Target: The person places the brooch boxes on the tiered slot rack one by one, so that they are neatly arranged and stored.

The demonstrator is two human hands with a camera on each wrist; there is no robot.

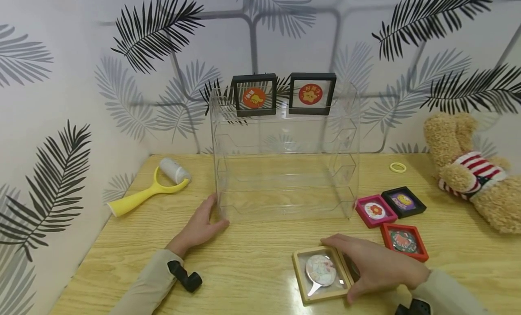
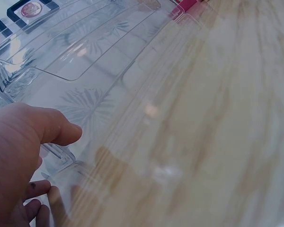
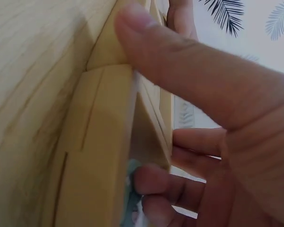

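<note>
A tiered clear acrylic display rack (image 1: 285, 211) stands on the table. My left hand (image 1: 199, 231) is at its lower left corner, fingers along the outer side and thumb (image 2: 59, 127) extended by the front edge. A tan square frame (image 1: 299, 279) with a clear window and a pale round badge (image 1: 320, 270) lies in front. Just right of it, my right hand (image 1: 372, 263) grips a second tan frame (image 3: 92, 189), mostly hidden under the palm in the head view. In the right wrist view the thumb lies across the frames' edge, fingertips by a teal badge (image 3: 130, 189).
Two black frames (image 1: 312, 111) with red badges stand on the rack's top. Pink (image 1: 371, 220), black (image 1: 415, 211) and red (image 1: 423, 254) frames lie right. A teddy bear (image 1: 496, 206) and yellow ring (image 1: 398, 167) are beyond. Left lie a yellow slingshot-shaped piece (image 1: 138, 201) and grey-white cylinder (image 1: 172, 170).
</note>
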